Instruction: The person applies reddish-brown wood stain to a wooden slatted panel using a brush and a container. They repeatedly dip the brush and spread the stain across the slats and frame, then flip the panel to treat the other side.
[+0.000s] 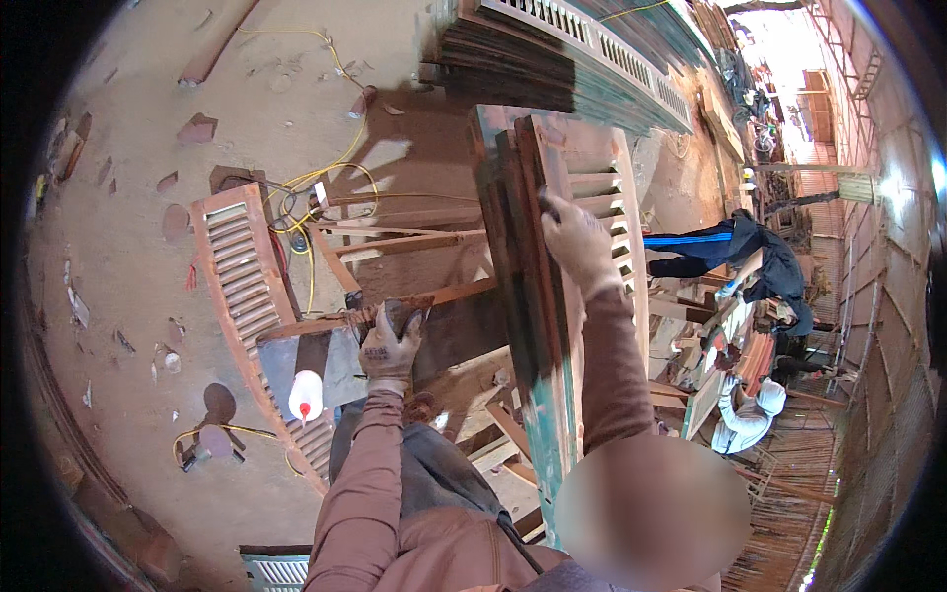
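Observation:
My right hand (580, 245), in a light work glove with dark fingertips, grips the wooden frame of a louvered shutter (589, 158). This shutter lies on top of a stack of panels (508, 183), some with green paint on their edges. To the left, my left hand (391, 350) wears the same kind of glove. Its thumb and fingers are apart at the wooden edge of a dark bench board (459, 331); I make out nothing held in it. A white bottle with a red tip (307, 395) is on the board beside my left forearm.
Another louvered shutter (242, 266) leans left of the bench. A yellow cable (340, 163) winds across the dirt floor near a wooden trestle (395, 242). More louvered panels (582, 49) are stacked at the far side. Two people work to the right, one in pale clothing (745, 424).

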`<action>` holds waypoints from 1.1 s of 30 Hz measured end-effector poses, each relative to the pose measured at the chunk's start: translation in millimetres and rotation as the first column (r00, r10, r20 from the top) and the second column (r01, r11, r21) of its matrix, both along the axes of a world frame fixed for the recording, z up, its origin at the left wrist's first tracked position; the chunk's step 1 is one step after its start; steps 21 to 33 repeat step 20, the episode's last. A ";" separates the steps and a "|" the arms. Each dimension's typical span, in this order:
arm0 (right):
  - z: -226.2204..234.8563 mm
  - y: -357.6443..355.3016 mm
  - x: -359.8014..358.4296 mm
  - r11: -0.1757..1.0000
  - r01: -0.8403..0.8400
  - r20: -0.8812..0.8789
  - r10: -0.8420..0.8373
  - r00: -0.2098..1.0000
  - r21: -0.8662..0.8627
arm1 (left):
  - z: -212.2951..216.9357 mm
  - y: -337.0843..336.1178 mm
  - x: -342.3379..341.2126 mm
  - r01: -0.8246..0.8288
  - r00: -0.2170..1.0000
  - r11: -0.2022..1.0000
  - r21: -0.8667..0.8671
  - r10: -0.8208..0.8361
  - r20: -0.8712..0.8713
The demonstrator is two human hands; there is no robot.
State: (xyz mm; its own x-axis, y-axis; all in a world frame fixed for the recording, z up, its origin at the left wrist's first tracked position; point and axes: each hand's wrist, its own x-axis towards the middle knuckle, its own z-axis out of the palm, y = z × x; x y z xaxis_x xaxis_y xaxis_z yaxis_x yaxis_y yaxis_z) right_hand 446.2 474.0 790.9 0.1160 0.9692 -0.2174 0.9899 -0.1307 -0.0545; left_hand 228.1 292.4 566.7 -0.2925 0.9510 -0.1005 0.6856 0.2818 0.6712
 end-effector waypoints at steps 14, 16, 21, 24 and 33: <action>-23.5 -216.3 1.6 0.969 -0.206 -0.312 0.239 0.920 0.134 | 91.4 11.7 32.1 -0.126 0.116 0.950 -0.286 0.301 0.947; -27.9 -209.9 0.6 0.916 -0.230 -0.425 0.361 0.830 0.328 | 112.1 4.7 43.7 -0.028 -0.185 0.930 -0.366 0.355 0.916; -85.5 -216.9 16.3 0.953 0.017 -0.766 0.232 0.600 0.302 | 155.4 -4.3 77.1 0.013 -0.241 0.908 -0.420 0.410 0.880; -85.5 -216.9 16.3 0.953 0.017 -0.766 0.232 0.600 0.302 | 155.4 -4.3 77.1 0.013 -0.241 0.908 -0.420 0.410 0.880; -85.5 -216.9 16.3 0.953 0.017 -0.766 0.232 0.600 0.302 | 155.4 -4.3 77.1 0.013 -0.241 0.908 -0.420 0.410 0.880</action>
